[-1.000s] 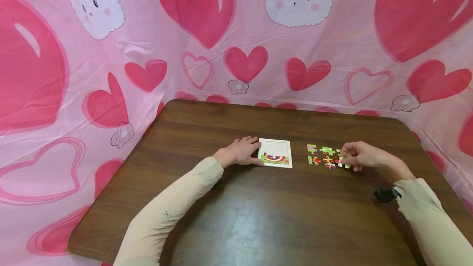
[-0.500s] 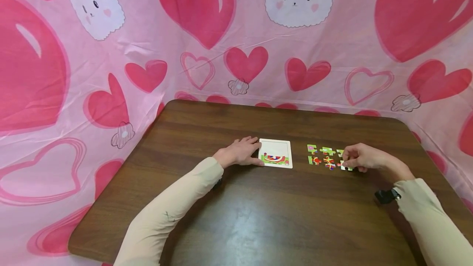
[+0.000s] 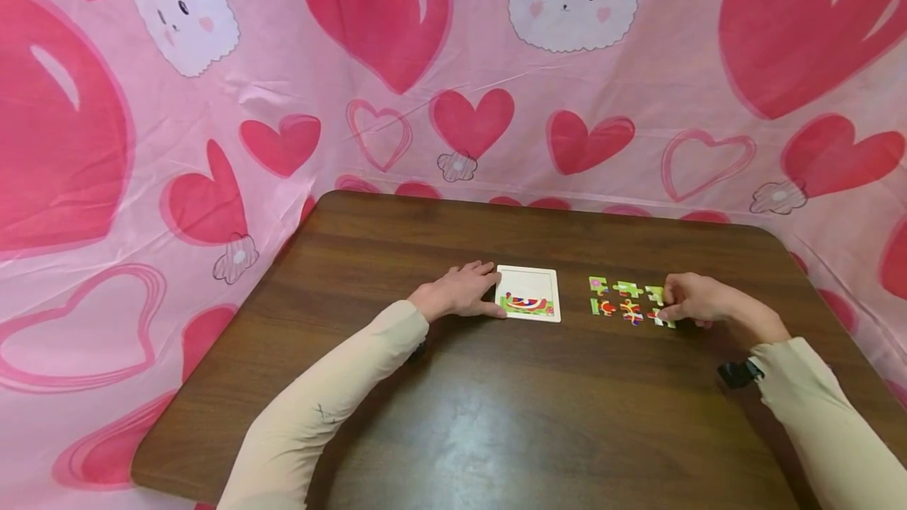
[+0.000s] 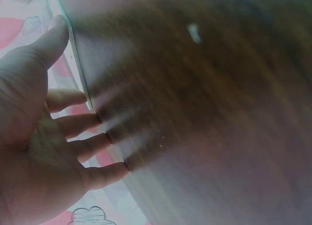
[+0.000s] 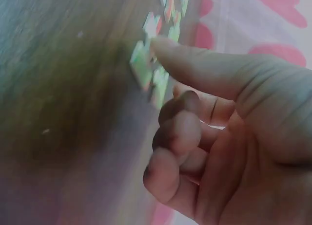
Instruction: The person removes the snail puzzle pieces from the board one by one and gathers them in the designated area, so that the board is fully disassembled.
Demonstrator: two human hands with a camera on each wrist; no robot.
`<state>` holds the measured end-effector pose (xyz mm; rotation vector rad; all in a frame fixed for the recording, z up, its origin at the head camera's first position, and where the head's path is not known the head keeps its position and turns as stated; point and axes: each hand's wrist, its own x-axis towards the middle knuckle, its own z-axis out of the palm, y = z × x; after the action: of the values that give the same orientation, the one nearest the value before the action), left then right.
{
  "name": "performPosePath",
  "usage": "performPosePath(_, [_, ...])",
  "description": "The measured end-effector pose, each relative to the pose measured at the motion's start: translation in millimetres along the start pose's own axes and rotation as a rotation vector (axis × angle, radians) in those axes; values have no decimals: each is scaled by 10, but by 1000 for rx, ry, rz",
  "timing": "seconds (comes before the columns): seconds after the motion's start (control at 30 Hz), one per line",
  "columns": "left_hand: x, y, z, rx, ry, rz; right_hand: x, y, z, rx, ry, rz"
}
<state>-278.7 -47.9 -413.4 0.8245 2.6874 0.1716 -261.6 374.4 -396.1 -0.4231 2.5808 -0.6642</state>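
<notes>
A square white puzzle tray [image 3: 528, 271] lies mid-table in the head view, with a strip of green and red picture along its near side. My left hand [image 3: 462, 291] lies at the tray's left edge, fingers spread and thumb at the near left corner; the left wrist view shows these fingertips down at the table. Right of the tray, several jigsaw pieces [image 3: 627, 290] lie in two short rows. With thumb and curled fingers, my right hand [image 3: 697, 300] pinches the near right puzzle piece [image 3: 662, 321], which it partly hides. In the right wrist view the thumb tip overlaps the pieces [image 5: 141, 66].
The brown wooden table [image 3: 453, 384] has rounded corners. A pink cloth [image 3: 397, 132] with hearts and rabbits hangs behind it and along its sides. Bare wood lies between tray and pieces.
My right hand has shifted slightly right, and the near right piece has moved a little right and nearer with it. More of the far right piece shows. My left hand and the tray stay put.
</notes>
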Motion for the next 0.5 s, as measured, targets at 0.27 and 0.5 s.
performPosePath(0.27, [-1, 0, 0, 12, 14, 11, -19, -321, -4, -69, 31, -40])
performPosePath(0.5, [-12, 1, 0, 6, 13, 7, -1, -530, 50, -141, 83, -118])
